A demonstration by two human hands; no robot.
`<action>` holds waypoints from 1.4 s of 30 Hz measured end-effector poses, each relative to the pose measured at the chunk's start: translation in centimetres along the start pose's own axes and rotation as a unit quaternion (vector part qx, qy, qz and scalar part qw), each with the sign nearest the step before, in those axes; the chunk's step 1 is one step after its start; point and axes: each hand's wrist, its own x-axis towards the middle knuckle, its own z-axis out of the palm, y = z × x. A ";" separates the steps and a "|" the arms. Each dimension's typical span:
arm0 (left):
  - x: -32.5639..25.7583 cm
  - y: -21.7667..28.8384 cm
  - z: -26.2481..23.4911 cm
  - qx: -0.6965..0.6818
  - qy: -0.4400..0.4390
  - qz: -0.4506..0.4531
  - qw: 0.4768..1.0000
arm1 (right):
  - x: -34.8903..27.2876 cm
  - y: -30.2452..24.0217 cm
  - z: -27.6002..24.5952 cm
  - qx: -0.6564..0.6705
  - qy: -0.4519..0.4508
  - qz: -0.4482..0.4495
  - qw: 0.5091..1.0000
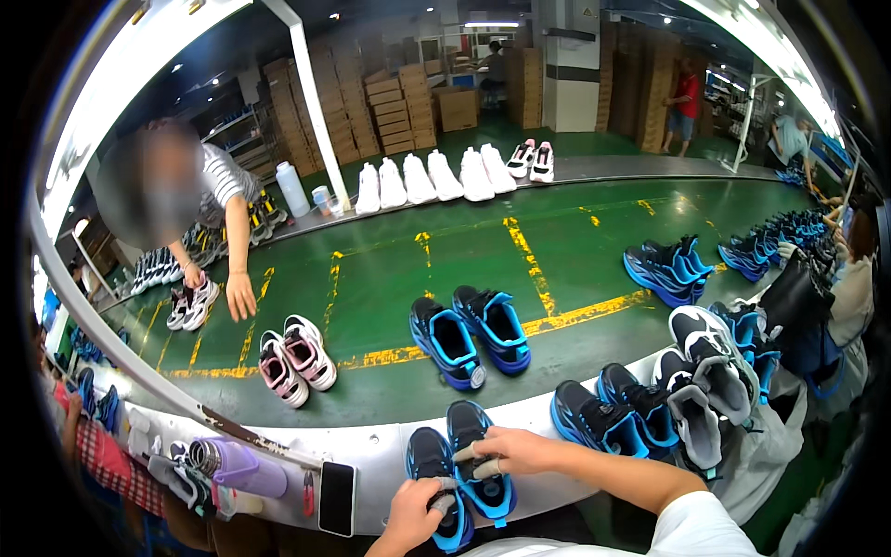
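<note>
A wide green conveyor belt (pixel 575 269) with worn yellow markings curves through a shoe factory, stacks of cardboard boxes (pixel 390 111) behind it and a pale metal ledge (pixel 371 455) running along its near side. On that ledge, right at the person's body, sits a pair of black and blue sneakers (pixel 464 464) side by side. The left hand (pixel 413 515) is closed around the heel of the left shoe, and the right hand (pixel 506 452) lies over the right shoe with taped fingers curled on its upper, gripping it.

A second black and blue pair (pixel 469 334) stands on the belt just beyond, and a pink and white pair (pixel 297 357) lies further left, near the outstretched hand of another worker (pixel 241 297) who leans over from the far side. To the right, more dark sneakers (pixel 650 408) crowd the ledge close to the held pair.

The ledge looks narrow, so a shoe nudged toward the body could likely slip off its near edge. The crowding on the right may cause a knock against the neighbouring shoes if the right hand swings wide. A phone (pixel 336 498) and a purple bottle (pixel 246 469) rest on the ledge to the left, and a careless elbow could push them down. The other worker's reach over the belt could also cross with a shoe set down there.
</note>
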 end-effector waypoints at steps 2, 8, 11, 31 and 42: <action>0.5 1.3 -0.1 -0.011 -0.017 0.020 1.000 | -0.3 1.4 -0.2 0.002 -0.028 0.009 1.000; -0.3 -0.6 0.8 -0.171 -0.016 -0.109 0.979 | -0.1 0.5 0.7 -0.030 -0.003 0.047 0.998; -0.4 -0.5 0.2 -0.086 -0.006 -0.116 0.990 | 0.2 0.6 -0.3 0.030 -0.060 0.007 0.998; 0.6 0.3 -0.6 -0.122 -0.023 -0.092 0.988 | 0.1 -1.0 0.5 -0.044 0.035 0.120 0.991; 0.4 0.5 -1.4 -0.054 -0.018 -0.077 0.995 | 0.5 -0.2 2.0 -0.080 0.084 0.070 0.991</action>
